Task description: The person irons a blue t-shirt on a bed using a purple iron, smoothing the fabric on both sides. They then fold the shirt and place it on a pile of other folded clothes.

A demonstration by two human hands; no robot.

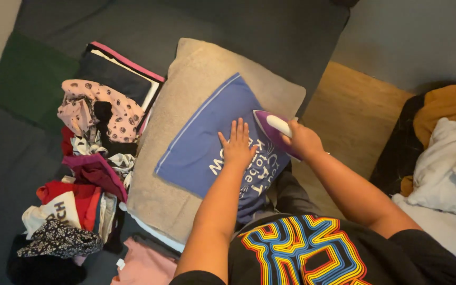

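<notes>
A blue garment (201,142) with white print lies spread on a beige cushion (186,89). My left hand (237,143) presses flat on the blue garment, fingers apart. My right hand (303,140) grips the white handle of a purple iron (271,129), which rests on the garment's right edge, just right of my left hand.
A pile of mixed clothes (88,174) lies left of the cushion on a dark grey sofa (149,26). A green cushion (27,79) sits far left. More laundry in white and mustard (444,142) is heaped at right beside a wooden floor (352,111).
</notes>
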